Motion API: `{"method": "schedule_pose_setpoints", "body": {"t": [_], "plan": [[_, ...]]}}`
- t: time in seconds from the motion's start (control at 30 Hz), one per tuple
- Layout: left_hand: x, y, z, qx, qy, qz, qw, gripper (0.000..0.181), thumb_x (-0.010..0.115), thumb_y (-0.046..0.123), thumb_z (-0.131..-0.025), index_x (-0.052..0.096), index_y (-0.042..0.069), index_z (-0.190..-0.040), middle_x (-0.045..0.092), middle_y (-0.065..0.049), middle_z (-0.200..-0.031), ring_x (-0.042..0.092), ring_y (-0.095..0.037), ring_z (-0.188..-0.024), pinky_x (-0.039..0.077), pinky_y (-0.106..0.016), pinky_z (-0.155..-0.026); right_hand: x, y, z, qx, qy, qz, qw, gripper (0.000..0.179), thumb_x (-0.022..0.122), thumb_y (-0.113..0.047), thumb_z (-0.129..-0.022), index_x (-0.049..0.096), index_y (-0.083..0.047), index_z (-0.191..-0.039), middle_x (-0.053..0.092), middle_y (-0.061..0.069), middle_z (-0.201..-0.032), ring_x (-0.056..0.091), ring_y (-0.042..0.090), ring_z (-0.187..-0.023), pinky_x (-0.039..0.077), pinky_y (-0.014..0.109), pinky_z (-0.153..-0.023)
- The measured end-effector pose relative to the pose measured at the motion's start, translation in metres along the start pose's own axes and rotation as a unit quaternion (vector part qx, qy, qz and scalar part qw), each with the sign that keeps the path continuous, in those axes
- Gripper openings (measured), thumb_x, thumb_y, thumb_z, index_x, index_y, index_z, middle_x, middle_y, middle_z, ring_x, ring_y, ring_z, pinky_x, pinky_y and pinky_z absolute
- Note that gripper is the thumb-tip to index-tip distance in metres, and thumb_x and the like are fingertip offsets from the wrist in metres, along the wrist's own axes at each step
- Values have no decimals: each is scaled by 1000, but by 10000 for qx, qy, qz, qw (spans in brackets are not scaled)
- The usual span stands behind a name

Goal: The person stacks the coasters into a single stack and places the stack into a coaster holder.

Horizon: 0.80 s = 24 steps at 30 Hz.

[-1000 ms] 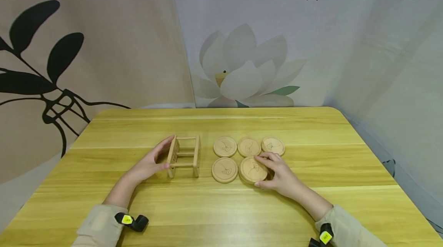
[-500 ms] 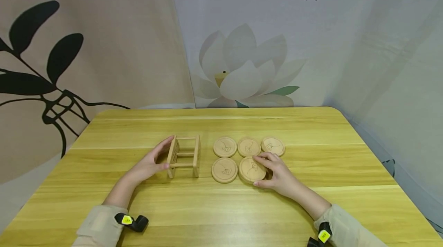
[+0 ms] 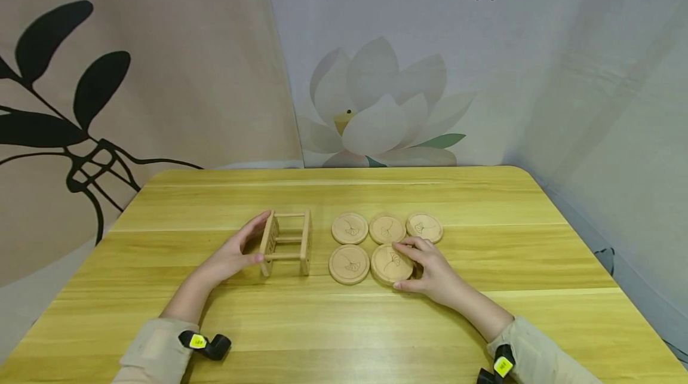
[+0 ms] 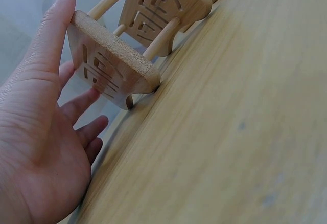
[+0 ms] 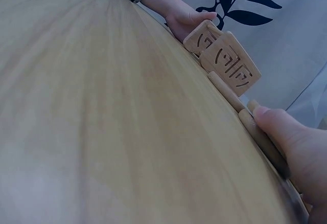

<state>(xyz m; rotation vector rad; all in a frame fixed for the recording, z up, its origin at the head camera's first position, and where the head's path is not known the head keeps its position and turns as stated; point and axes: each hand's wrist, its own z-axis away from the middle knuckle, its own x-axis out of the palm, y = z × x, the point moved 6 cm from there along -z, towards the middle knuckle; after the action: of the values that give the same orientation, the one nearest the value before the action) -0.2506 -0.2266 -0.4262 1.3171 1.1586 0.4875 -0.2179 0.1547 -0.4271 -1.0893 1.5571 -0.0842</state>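
My left hand (image 3: 230, 257) holds the left side panel of a small wooden coaster rack (image 3: 305, 243), thumb at the near edge and fingers at the far side. The rack stands on the table, with nothing between its panels. In the left wrist view, cut-out patterns show on the panel (image 4: 104, 63), and the thumb touches its upper corner. My right hand (image 3: 432, 270) grips a round wooden coaster (image 3: 391, 263) by its right edge, with its thumb in front and fingers behind. This coaster lies low at the table; its edge looks thick, and I cannot tell whether another lies under it.
Several more engraved coasters lie flat right of the rack: one front left (image 3: 349, 264), and a back row of left (image 3: 350, 228), middle (image 3: 387, 228) and right (image 3: 424, 227). The wooden table (image 3: 333, 336) reaches back to a printed cloth (image 3: 376, 103).
From one second to half a second ago, the right hand and its coaster shifted slightly left and settled. Since then they have hardly moved. The left hand and the rack look the same throughout.
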Motion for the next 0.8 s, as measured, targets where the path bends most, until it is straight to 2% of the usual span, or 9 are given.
{"method": "schedule_pose_setpoints", "body": {"t": [0.5, 0.8], "plan": [[0, 1, 1, -8, -2, -19, 10000, 87, 69, 36, -88, 17, 17, -155, 22, -17, -154, 21, -43, -136, 13, -73, -100, 1, 2, 0, 68, -8, -8, 10000, 78, 84, -38, -71, 55, -4, -134, 51, 8, -131, 44, 32, -121, 37, 55, -97], [0, 1, 1, -1, 29, -76, 10000, 85, 69, 34, -89, 18, 21, -155, 23, -17, -154, 22, -43, -135, 15, -72, -100, -4, 0, 1, 163, 87, -114, 9998, 87, 87, -40, -66, 51, -6, -138, 45, 13, -137, 37, 34, -127, 32, 60, -100]]}}
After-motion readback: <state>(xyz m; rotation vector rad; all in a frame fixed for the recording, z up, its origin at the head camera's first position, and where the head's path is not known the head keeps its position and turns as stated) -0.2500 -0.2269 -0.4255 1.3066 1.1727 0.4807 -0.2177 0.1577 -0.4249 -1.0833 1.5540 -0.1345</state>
